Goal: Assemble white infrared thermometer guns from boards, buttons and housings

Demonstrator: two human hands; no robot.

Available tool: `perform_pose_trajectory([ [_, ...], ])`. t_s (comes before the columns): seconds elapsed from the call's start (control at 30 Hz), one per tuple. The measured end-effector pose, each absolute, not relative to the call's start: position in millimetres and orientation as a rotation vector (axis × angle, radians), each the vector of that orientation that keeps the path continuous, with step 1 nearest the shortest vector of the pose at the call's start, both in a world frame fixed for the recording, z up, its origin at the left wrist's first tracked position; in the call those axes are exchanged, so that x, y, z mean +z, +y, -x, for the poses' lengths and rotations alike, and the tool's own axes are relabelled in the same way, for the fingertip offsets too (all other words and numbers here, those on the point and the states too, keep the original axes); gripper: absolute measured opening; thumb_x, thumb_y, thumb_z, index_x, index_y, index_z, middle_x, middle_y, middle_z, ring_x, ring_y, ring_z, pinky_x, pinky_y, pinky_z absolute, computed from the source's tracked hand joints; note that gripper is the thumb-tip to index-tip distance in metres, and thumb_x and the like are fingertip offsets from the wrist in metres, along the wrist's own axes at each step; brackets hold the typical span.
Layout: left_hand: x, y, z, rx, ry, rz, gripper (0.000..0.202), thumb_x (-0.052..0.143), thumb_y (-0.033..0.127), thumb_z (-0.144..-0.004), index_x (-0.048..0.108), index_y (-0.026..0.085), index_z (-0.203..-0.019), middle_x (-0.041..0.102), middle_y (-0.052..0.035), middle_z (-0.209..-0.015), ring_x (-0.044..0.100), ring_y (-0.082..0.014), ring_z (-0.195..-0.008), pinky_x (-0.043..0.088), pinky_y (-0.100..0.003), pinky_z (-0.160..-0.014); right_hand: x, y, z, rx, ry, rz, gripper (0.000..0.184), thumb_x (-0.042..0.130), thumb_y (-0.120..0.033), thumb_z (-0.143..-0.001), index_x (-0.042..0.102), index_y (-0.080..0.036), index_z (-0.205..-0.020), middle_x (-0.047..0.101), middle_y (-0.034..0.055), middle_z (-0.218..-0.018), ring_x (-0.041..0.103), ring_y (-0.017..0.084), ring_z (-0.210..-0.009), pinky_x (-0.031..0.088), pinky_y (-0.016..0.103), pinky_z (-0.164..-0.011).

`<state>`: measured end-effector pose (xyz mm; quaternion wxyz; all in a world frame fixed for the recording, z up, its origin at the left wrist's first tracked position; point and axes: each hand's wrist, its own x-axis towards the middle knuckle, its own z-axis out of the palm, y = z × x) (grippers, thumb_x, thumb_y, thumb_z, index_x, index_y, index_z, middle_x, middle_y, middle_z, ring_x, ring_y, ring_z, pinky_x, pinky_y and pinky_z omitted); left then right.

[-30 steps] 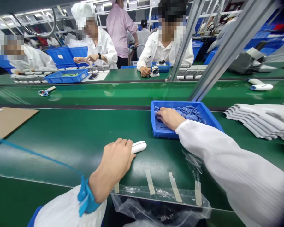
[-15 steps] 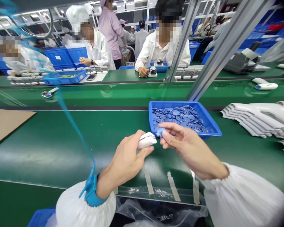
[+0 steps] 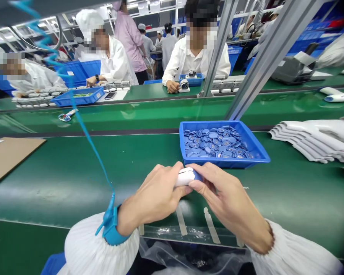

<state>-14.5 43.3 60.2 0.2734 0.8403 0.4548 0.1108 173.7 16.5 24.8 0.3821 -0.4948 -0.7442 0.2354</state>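
The left hand (image 3: 151,198) is gripping a small white device (image 3: 185,177), with its fingers (image 3: 166,173) curled tight around it. The right hand (image 3: 225,194) is pinching the end of the device, with its fingers (image 3: 209,172) pressed together on a blue piece (image 3: 198,176) that is sitting against the white body. The device is being held between the hands, just in front of a blue tray (image 3: 223,164). The tray is sitting on a green belt (image 3: 74,183) and is holding lots of blue discs (image 3: 215,143). A blue strap (image 3: 110,229) is hanging from the left wrist. White folded covers (image 3: 312,139) are lying to the right of the tray, and a brown card (image 3: 11,156) is lying far to the left. Co-workers (image 3: 196,49) in white are sitting across the belt.
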Motion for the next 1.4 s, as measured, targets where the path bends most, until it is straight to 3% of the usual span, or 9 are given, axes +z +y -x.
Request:
perform_pose_trajectory([
  [0.23, 61.2, 46.6, 13.6, 0.271, 1.130, -2.217, 0.018, 0.053, 0.038, -0.098, 0.056, 0.021, -0.104, 0.067, -0.0021, -0.097, 0.059, -0.0197, -0.084, 0.042, -0.031, -0.075, 29.5, 14.8, -176.1, 0.594, -1.927, 1.270, 0.030, 0.050, -0.036, -0.100, 0.061, -0.027, -0.127, 0.061, 0.0007, -0.089, 0.058, 0.012, -0.075, 0.049, 0.023, -0.064],
  [0.4, 46.4, 36.4, 12.0, 0.454, 1.104, -2.148, 0.024, 0.044, 0.035, -0.103, 0.056, 0.022, -0.120, 0.066, -0.0038, -0.112, 0.059, -0.0207, -0.098, 0.042, -0.034, -0.088, 28.7, 14.2, -176.9, 0.613, -1.955, 1.323, 0.019, 0.049, -0.036, -0.101, 0.064, -0.027, -0.109, 0.059, -0.0012, -0.084, 0.056, 0.012, -0.072, 0.046, 0.025, -0.064],
  [0.63, 25.7, 22.4, 9.9, 0.473, 1.180, -2.358, 0.022, 0.044, 0.035, -0.102, 0.060, 0.022, -0.108, 0.067, -0.0033, -0.101, 0.056, -0.0215, -0.090, 0.039, -0.037, -0.083, 6.9, -2.8, -191.7, 0.650, -1.978, 1.279, 0.014, 0.048, -0.031, -0.101, 0.057, -0.026, -0.111, 0.059, 0.0008, -0.094, 0.057, 0.013, -0.081, 0.046, 0.025, -0.071],
  [0.8, 2.3, 14.5, 3.3, 0.891, 1.664, -2.107, 0.042, 0.039, 0.032, -0.103, 0.048, 0.020, -0.064, 0.055, -0.0021, -0.065, 0.047, -0.0165, -0.065, 0.034, -0.032, -0.064, 10.9, -13.9, -199.9, 0.564, -2.103, 1.345, 0.013, 0.046, -0.033, -0.102, 0.054, -0.026, -0.109, 0.059, -0.0012, -0.088, 0.057, 0.011, -0.069, 0.045, 0.024, -0.062],
  [0.97, -7.0, 18.8, -12.8, 0.833, 1.665, -2.094, 0.054, 0.046, 0.041, -0.099, 0.040, 0.020, -0.050, 0.047, -0.0009, -0.050, 0.040, -0.0141, -0.053, 0.027, -0.031, -0.056, -0.4, -21.2, -189.0, 0.242, -2.260, 1.378, 0.030, 0.056, -0.043, -0.095, 0.046, -0.024, -0.075, 0.052, -0.0078, -0.058, 0.046, 0.010, -0.044, 0.028, 0.027, -0.046],
  [1.07, -7.8, 26.0, -16.3, 0.812, 1.675, -2.178, 0.055, 0.046, 0.036, -0.099, 0.039, 0.019, -0.047, 0.047, -0.0009, -0.047, 0.038, -0.0132, -0.050, 0.023, -0.032, -0.055, -10.7, -26.0, -182.5, 0.153, -2.213, 1.337, 0.036, 0.051, -0.043, -0.098, 0.044, -0.023, -0.069, 0.050, -0.0073, -0.053, 0.042, 0.009, -0.040, 0.023, 0.028, -0.046],
  [1.2, -5.2, 29.1, -4.3, 0.908, 1.609, -2.196, 0.050, 0.054, 0.033, -0.095, 0.049, 0.019, -0.048, 0.053, -0.0008, -0.049, 0.045, -0.0137, -0.051, 0.031, -0.031, -0.056, -11.7, -21.4, -180.2, 0.566, -2.080, 1.489, 0.045, 0.047, -0.053, -0.096, 0.044, -0.022, -0.065, 0.050, -0.0042, -0.051, 0.043, 0.010, -0.043, 0.023, 0.027, -0.048],
  [1.33, -7.8, 27.2, 12.9, 1.246, 1.321, -2.040, 0.019, 0.059, 0.033, -0.093, 0.069, 0.019, -0.085, 0.070, -0.0076, -0.095, 0.063, -0.0204, -0.089, 0.047, -0.032, -0.080, -3.8, -2.3, -177.9, 1.647, -1.344, 1.706, 0.056, 0.034, -0.070, -0.092, 0.046, -0.022, -0.065, 0.042, -0.0056, -0.044, 0.036, 0.009, -0.035, 0.022, 0.025, -0.041],
  [1.4, -15.2, 31.7, 13.9, 1.476, 1.382, -1.842, 0.031, 0.055, 0.033, -0.096, 0.062, 0.019, -0.070, 0.066, -0.0044, -0.077, 0.062, -0.0167, -0.075, 0.047, -0.029, -0.071, -2.5, 6.0, -172.6, 1.982, -1.051, 1.672, 0.058, 0.032, -0.072, -0.091, 0.049, -0.021, -0.068, 0.041, -0.0064, -0.046, 0.030, 0.007, -0.031, 0.016, 0.024, -0.037],
])
